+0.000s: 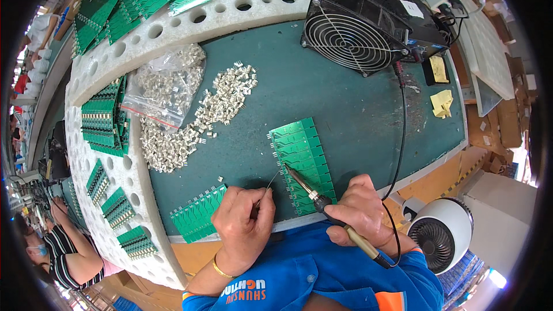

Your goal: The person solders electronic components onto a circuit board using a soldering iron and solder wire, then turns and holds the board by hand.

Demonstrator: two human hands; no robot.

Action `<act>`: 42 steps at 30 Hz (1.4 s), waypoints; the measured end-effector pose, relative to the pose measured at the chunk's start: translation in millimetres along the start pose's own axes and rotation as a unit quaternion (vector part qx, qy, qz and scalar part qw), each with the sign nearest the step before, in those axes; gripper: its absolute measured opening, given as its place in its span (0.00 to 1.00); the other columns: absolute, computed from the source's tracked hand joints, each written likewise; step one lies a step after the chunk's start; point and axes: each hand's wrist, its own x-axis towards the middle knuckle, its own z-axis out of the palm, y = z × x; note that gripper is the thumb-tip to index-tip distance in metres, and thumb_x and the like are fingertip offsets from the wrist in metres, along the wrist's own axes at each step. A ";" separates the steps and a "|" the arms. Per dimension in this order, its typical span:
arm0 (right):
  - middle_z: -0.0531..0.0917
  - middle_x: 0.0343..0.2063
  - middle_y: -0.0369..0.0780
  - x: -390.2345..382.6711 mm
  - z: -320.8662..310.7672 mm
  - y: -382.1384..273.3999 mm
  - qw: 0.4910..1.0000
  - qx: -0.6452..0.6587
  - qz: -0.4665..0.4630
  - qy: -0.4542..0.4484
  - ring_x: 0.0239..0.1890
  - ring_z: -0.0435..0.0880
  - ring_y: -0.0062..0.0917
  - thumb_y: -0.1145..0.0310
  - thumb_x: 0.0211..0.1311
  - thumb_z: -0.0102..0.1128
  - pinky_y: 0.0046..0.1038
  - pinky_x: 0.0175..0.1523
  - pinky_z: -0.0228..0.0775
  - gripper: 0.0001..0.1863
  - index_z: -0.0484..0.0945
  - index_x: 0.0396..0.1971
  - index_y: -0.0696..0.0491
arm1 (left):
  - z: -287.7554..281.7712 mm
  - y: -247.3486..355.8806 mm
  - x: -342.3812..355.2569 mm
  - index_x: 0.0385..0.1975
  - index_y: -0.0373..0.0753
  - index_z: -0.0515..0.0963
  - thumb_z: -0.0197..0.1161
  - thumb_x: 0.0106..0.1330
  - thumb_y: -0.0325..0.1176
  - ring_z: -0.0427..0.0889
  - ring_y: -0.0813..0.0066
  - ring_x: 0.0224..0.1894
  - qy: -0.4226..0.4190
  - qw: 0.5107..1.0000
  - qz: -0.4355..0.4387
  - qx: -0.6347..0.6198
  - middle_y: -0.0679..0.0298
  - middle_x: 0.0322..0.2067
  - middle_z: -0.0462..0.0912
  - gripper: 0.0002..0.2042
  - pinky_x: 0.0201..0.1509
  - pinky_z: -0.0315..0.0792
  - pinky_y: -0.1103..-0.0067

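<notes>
My right hand (pixel 360 210) is closed around the handle of a soldering iron (pixel 319 200). The iron's tip meets the left edge of a green circuit board panel (pixel 305 161), which lies upright on the mat in front of me. Thin solder wire (pixel 273 178) is pinched between the thumb and finger of my left hand (pixel 245 219), its end pointing toward the iron's tip. A second green circuit board panel (pixel 199 214) lies left of that hand, partly covered by it. One small white connector (pixel 220 179) sits just above this panel.
Loose white connectors (pixel 167 147) lie in a heap beside a clear plastic bag (pixel 167 83) of them. White foam with holes (pixel 135 164) borders the mat, carrying several green boards (pixel 103 118). A black fan (pixel 351 37) stands at the back; the iron's cord (pixel 403 132) crosses the right side.
</notes>
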 end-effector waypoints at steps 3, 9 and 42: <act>0.75 0.16 0.32 -0.5 -1.7 -0.1 1.000 -0.003 -0.003 0.009 0.18 0.72 0.25 0.56 0.59 0.68 0.31 0.33 0.63 0.17 0.80 0.37 0.53 | -0.6 1.0 -0.4 0.25 0.34 0.80 0.69 0.54 0.17 0.71 0.77 0.19 0.007 1.000 -0.004 0.003 0.63 0.20 0.74 0.06 0.22 0.63 0.81; 0.76 0.16 0.33 -2.7 -2.2 2.4 0.999 0.004 -0.010 0.033 0.18 0.72 0.25 0.55 0.61 0.66 0.31 0.33 0.62 0.17 0.80 0.38 0.54 | -4.1 3.6 -0.2 0.24 0.34 0.79 0.69 0.54 0.18 0.71 0.77 0.19 0.009 1.000 0.002 0.008 0.63 0.20 0.73 0.05 0.22 0.62 0.81; 0.76 0.16 0.35 2.1 3.6 2.4 0.995 0.066 0.019 0.068 0.17 0.70 0.28 0.71 0.54 0.66 0.32 0.33 0.62 0.08 0.80 0.34 0.54 | 0.1 1.7 -4.4 0.25 0.35 0.79 0.69 0.54 0.18 0.73 0.76 0.19 -0.001 1.000 0.014 -0.009 0.62 0.20 0.75 0.05 0.22 0.66 0.80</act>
